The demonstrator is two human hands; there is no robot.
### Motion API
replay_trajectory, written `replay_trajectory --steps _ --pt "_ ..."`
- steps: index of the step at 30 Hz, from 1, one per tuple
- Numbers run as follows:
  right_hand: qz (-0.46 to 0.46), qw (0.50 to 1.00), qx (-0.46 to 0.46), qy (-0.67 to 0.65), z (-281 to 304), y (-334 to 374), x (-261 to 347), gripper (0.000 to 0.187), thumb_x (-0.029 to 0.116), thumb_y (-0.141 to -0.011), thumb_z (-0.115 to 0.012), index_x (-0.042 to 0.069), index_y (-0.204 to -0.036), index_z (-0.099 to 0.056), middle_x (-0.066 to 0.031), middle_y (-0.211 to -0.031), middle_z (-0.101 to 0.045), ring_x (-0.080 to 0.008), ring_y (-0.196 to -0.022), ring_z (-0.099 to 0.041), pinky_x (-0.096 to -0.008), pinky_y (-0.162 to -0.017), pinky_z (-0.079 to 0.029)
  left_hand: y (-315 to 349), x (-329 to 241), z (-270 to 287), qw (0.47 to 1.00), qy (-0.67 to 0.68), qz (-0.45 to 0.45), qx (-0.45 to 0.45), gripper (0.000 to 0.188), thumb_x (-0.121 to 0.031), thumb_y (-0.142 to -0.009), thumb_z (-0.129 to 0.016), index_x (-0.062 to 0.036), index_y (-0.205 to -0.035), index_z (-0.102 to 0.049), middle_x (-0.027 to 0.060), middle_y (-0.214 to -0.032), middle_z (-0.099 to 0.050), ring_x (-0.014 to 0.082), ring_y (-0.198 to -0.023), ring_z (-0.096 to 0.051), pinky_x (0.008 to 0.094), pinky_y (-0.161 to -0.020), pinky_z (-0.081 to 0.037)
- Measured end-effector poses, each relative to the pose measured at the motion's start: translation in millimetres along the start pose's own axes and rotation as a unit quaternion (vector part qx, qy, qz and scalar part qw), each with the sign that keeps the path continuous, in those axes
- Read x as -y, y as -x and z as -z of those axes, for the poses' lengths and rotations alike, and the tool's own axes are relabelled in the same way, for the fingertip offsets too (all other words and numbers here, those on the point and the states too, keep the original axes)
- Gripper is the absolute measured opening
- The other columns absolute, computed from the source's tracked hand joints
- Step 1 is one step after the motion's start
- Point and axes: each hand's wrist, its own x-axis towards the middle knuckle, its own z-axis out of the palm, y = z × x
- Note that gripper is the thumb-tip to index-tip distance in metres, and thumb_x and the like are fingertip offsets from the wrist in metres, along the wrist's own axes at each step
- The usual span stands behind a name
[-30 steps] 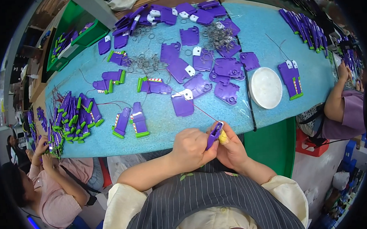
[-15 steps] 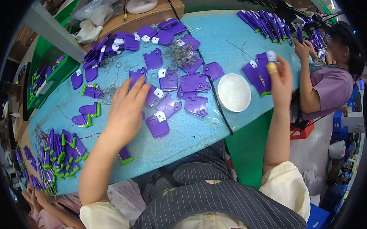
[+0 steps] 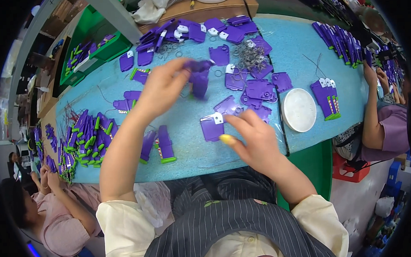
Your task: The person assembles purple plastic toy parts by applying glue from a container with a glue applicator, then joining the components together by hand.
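Observation:
My left hand (image 3: 165,84) is raised over the table, its fingers closed on a purple plastic housing (image 3: 200,81) that is smeared by motion. More than one piece may be in that grip. My right hand (image 3: 258,142) is over the near middle of the table with thumb and forefinger apart. A yellow cover sits on its thumb. The forefinger is at the white end of a flat purple housing (image 3: 212,130) lying on the table; whether it touches cannot be made out. Several loose purple shell halves (image 3: 258,90) lie just beyond.
A round white dish (image 3: 299,110) stands right of a black cord (image 3: 285,139). Finished-looking purple-and-green pieces (image 3: 324,99) lie beyond it. A tangle of metal rings (image 3: 250,56) is at the back. Green-tipped pieces (image 3: 88,139) are heaped left. Co-workers sit at both sides.
My right hand has left the purple pieces at the right and come to the middle. My left hand has lifted a purple housing off the table. The whole view has shifted.

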Motion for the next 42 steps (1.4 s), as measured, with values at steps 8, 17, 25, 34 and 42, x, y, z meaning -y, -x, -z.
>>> replay_trajectory --steps 8,17,25,34,42 --pt "-0.021 0.993 0.084 0.076 -33.2 -17.6 4.5 0.046 0.018 -0.066 -0.074 0.005 -0.105 -0.053 -0.0123 -0.094 -0.048 -0.0296 -0.078 -0.057 -0.0387 -0.061 -0.048 69.1 50.6 44.2 0.971 0.095 0.112 -0.19 0.021 -0.015 -0.09 -0.054 0.002 -0.101 -0.059 0.0008 -0.086 -0.062 0.0056 -0.077 -0.053 0.0202 -0.075 -0.042" --pt "-0.147 0.976 0.026 -0.16 -7.9 27.1 -2.5 0.028 0.006 -0.08 -0.064 0.002 -0.102 -0.048 -0.0107 -0.081 -0.057 -0.0178 -0.065 -0.059 -0.0287 -0.055 -0.045 128.5 13.7 114.9 0.834 -0.509 0.052 -0.208 0.009 -0.004 -0.078 -0.054 0.0005 -0.086 -0.053 0.014 -0.072 -0.059 0.0265 -0.066 -0.059 0.0417 -0.083 -0.045" --pt "-0.003 0.926 0.101 -0.364 1.4 26.0 32.8 0.024 0.006 -0.08 -0.064 0.002 -0.103 -0.057 -0.0115 -0.106 -0.055 -0.0136 -0.086 -0.055 -0.0225 -0.062 -0.047 192.0 -32.7 -16.2 0.883 0.401 0.227 -0.088 0.023 -0.006 -0.09 -0.05 0.0014 -0.112 -0.048 0.0097 -0.091 -0.06 0.0204 -0.068 -0.064 0.029 -0.062 -0.054" --pt "-0.178 0.819 0.132 -0.528 -15.9 47.2 18.8 0.028 -0.002 -0.082 -0.055 -0.001 -0.11 -0.056 -0.0128 -0.113 -0.051 -0.0064 -0.063 -0.055 -0.0172 -0.05 -0.044 180.7 -37.1 -85.6 0.827 0.526 0.138 0.14 0.039 0.002 -0.089 -0.044 0.0009 -0.127 -0.035 0.0114 -0.115 -0.052 0.0147 -0.102 -0.054 0.0289 -0.09 -0.044" --pt "-0.194 0.833 0.114 -0.505 -20.6 54.3 15.4 0.032 -0.004 -0.081 -0.055 -0.002 -0.113 -0.057 -0.0084 -0.097 -0.057 -0.0055 -0.061 -0.054 -0.0169 -0.05 -0.042 172.6 -31.0 -81.8 0.872 0.431 0.127 0.197 0.041 0.004 -0.086 -0.045 0.0017 -0.127 -0.036 0.0105 -0.11 -0.055 0.0145 -0.1 -0.055 0.0289 -0.089 -0.044"
